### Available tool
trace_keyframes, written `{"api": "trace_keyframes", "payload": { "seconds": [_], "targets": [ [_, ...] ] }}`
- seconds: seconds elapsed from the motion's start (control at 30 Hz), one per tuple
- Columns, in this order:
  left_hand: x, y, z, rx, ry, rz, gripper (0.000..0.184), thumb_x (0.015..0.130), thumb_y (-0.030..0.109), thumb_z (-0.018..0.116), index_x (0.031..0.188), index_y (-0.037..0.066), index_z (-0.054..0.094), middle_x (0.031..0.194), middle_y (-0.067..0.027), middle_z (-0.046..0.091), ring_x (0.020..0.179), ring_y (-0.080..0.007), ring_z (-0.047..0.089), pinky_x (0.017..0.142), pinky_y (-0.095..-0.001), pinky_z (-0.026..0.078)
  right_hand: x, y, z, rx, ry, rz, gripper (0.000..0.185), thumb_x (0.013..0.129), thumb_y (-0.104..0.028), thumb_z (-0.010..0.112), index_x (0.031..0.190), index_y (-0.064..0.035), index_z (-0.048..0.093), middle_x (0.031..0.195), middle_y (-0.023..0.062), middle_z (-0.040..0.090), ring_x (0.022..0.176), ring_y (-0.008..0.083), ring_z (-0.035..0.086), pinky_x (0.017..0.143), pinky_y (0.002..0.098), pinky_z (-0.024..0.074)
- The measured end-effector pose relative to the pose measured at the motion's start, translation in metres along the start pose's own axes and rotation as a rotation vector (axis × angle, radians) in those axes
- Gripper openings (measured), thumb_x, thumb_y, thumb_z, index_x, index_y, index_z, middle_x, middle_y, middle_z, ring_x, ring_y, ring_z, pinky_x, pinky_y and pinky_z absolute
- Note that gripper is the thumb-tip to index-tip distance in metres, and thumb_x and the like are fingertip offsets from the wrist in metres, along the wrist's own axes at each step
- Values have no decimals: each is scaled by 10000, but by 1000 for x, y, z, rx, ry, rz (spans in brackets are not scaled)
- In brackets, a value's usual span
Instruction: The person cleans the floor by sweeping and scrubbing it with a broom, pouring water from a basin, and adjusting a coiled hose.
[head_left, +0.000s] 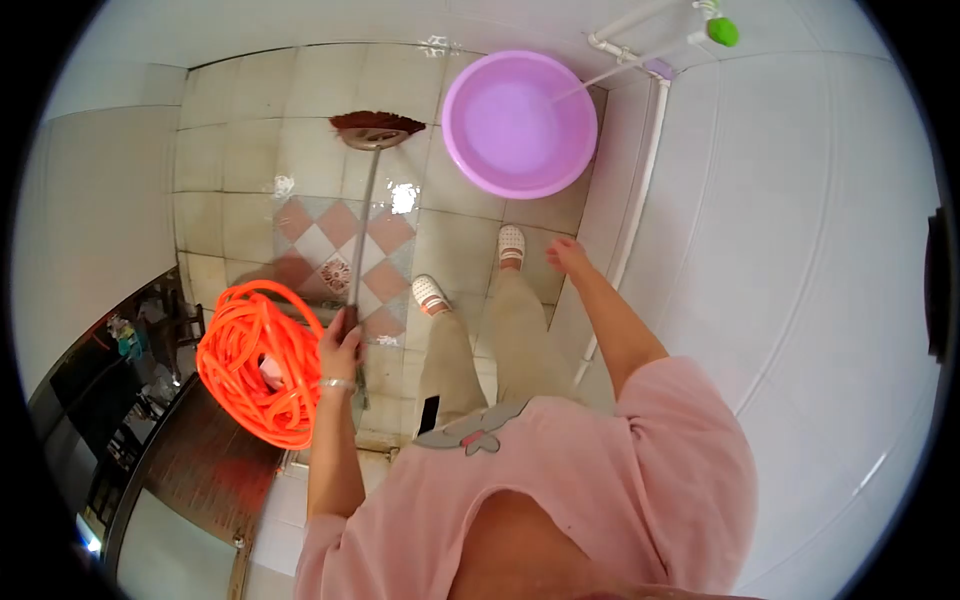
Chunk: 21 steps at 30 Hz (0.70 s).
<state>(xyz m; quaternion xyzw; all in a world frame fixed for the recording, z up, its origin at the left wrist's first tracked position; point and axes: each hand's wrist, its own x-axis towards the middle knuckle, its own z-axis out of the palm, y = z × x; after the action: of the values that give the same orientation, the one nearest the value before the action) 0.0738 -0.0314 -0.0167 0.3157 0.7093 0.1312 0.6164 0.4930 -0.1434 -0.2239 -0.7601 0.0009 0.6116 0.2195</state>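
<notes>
My left hand (pixel 341 345) is closed around the dark grip of a broom (pixel 362 235). Its long grey handle slants away from me, and the reddish-brown bristles rest on the wet floor tiles. Just left of that hand is a big coil of bright orange hose (pixel 255 365); whether it touches my forearm I cannot tell. My right hand (pixel 568 255) hangs beside my right leg with loose fingers and holds nothing. Beyond it, a round purple basin (pixel 470 165) stands on the floor, and a thin stream of water runs into it.
White pipes (pixel 655 150) run along the tiled wall on my right, with a green tap handle (pixel 722 32) above the basin. A raised ledge (pixel 600 215) borders that wall. The glossy tiles (pixel 450 235) look wet. A doorway with a brown floor (pixel 205 455) lies to the left.
</notes>
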Motion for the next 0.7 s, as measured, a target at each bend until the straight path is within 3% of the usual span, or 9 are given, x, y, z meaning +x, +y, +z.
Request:
{"api": "trace_keyframes", "payload": {
  "seconds": [0.07, 0.17, 0.23, 0.3, 0.37, 0.5, 0.53, 0.6, 0.7],
  "targets": [
    [-5, 1, 4, -30, -81, 36, 412, 756, 109, 503, 1158, 52, 431, 599, -3, 480, 433, -69, 412, 360, -188, 308, -70, -8, 7, -30, 12, 63, 372, 805, -304, 468, 1090, -66, 438, 964, 69, 550, 802, 144, 536, 630, 287, 436],
    [-32, 35, 34, 49, -187, 86, 332, 758, 126, 490, 1080, 47, 463, 586, -15, 487, 436, -87, 432, 353, -203, 339, -152, -30, 57, 26, -290, 50, 429, 807, -358, 453, 1120, -67, 418, 986, 81, 540, 826, 164, 535, 657, 314, 442],
    [-16, 6, 50, 201, -273, 198, 228, 737, 142, 520, 929, 22, 491, 613, -27, 505, 489, -114, 507, 403, -218, 388, -190, -39, 107, 140, -447, 54, 437, 800, -365, 442, 1103, -51, 420, 981, 84, 543, 864, 187, 528, 712, 320, 429],
    [-44, 21, 76, 169, -360, 27, 307, 744, 208, 543, 973, 18, 467, 740, -68, 533, 567, -134, 541, 453, -249, 428, -204, -43, 158, 249, -541, 119, 468, 811, -435, 413, 1040, -35, 489, 936, 100, 545, 805, 202, 537, 690, 359, 437],
    [-85, 37, 82, 245, -488, 38, 351, 765, 284, 529, 1018, 50, 463, 841, -70, 531, 671, -134, 543, 515, -249, 434, -187, -39, 197, 316, -745, 274, 351, 810, -360, 445, 890, -33, 544, 837, 93, 559, 744, 184, 532, 669, 356, 438],
    [-95, 50, 37, 241, -701, 12, 508, 772, 428, 502, 1130, 76, 427, 997, -61, 517, 805, -141, 533, 646, -273, 433, -195, -45, 208, 328, -625, 127, 180, 778, -227, 495, 695, -69, 509, 622, 46, 527, 545, 139, 497, 481, 281, 425],
    [-102, 60, 15, 252, -659, 9, 555, 776, 445, 485, 1187, 86, 390, 1041, -59, 515, 805, -149, 537, 681, -283, 421, -199, -45, 194, 331, -579, 120, 160, 770, -200, 501, 665, -78, 492, 583, 31, 511, 500, 123, 478, 432, 254, 405],
    [-91, 51, -35, 94, -571, 82, 496, 800, 392, 470, 1177, 75, 408, 1097, -55, 494, 769, -129, 550, 627, -248, 418, -219, -57, 163, 319, -498, 164, 163, 764, -170, 504, 623, -98, 468, 521, 3, 483, 430, 88, 444, 353, 201, 354],
    [-83, 32, -106, 8, -231, 83, 426, 804, 335, 482, 1138, 74, 443, 996, -50, 550, 735, -128, 555, 557, -229, 408, -231, -59, 109, 314, -524, 220, 158, 771, -177, 504, 632, -107, 471, 512, -30, 477, 434, 46, 445, 344, 157, 334]
  ]
}}
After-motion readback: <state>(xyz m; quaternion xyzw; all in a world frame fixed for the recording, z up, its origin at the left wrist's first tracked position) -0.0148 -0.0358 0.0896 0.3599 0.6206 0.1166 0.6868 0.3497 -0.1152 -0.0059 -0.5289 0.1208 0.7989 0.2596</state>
